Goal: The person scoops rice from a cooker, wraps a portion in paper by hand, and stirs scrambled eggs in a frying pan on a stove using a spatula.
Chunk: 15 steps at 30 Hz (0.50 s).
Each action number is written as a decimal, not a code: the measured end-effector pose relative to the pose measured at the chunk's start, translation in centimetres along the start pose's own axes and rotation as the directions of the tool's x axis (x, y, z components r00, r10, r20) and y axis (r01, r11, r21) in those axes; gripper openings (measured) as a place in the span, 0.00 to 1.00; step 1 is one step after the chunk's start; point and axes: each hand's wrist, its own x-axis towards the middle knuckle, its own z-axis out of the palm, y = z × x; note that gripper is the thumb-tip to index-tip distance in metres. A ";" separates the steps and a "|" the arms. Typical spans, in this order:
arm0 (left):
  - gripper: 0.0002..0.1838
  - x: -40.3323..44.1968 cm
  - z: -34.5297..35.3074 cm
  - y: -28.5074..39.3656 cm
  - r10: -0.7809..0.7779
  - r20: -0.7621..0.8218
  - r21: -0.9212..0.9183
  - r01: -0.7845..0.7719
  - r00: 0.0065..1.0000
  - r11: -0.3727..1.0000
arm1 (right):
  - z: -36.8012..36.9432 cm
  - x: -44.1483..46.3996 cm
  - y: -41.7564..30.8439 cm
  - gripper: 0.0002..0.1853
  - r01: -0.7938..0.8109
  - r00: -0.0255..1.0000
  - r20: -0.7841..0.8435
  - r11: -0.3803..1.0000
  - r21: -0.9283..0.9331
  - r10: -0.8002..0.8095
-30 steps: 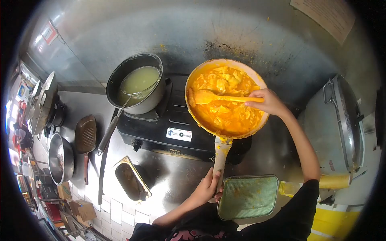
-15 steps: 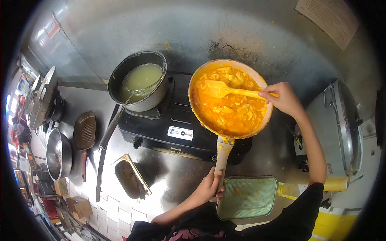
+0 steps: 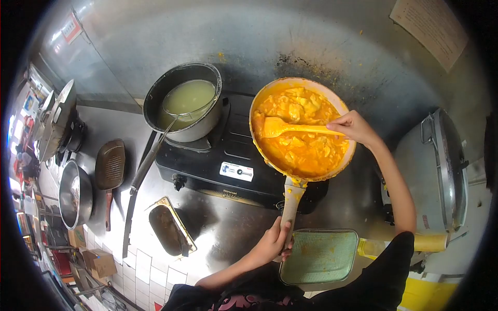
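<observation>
My left hand (image 3: 276, 242) is closed round the pale handle of the frying pan (image 3: 293, 199), which is over the right side of the black stove (image 3: 207, 179). Orange, lumpy food (image 3: 306, 150) fills much of the pan. Pinched in my right hand (image 3: 354, 128) is the handle of a yellow spatula (image 3: 280, 127); its blade lies flat in the food at the pan's left part. On the stove's left side stands a dark pot (image 3: 207, 122) of pale green liquid, with a wire strainer (image 3: 148, 163) resting in it.
A green rectangular tray (image 3: 321, 256) lies below the pan. A small ridged pan (image 3: 110, 166), a metal bowl (image 3: 76, 194) and an oblong container (image 3: 168, 230) are at the left. A large lidded pot (image 3: 423, 176) stands at the right, beside a metal wall.
The spatula moved up and right through the food, then back left and slightly down. My left hand has kept its hold on the pan handle. The view has shifted slightly.
</observation>
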 end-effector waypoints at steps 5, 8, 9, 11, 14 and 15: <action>0.17 0.1 0.0 -0.3 0.000 0.003 -0.030 0.000 1.000 1.000 | 0.5 -0.9 0.6 0.13 0.082 0.997 -0.012 0.990 0.117 -0.082; 0.15 0.0 0.0 0.0 0.018 0.023 -0.059 -0.017 1.000 0.998 | 0.6 -0.4 1.6 0.13 0.157 0.987 0.022 0.983 0.094 -0.160; 0.15 0.0 0.0 0.1 0.009 0.020 -0.055 -0.008 1.000 0.998 | 0.7 -0.4 1.5 0.13 0.156 0.987 0.020 0.983 0.093 -0.158; 0.15 -0.1 0.1 0.2 -0.001 0.019 -0.050 0.002 1.000 0.999 | 1.0 -0.3 0.9 0.12 0.106 0.993 -0.050 0.994 -0.017 -0.107; 0.17 0.0 0.0 0.0 0.014 -0.020 0.024 -0.014 1.000 1.000 | 0.7 0.1 -0.4 0.11 0.019 0.998 -0.053 0.991 -0.130 -0.026; 0.18 0.0 0.1 -0.1 0.025 -0.019 0.015 -0.024 1.000 1.000 | 0.4 0.3 -0.6 0.11 0.021 0.998 -0.048 0.991 -0.130 -0.027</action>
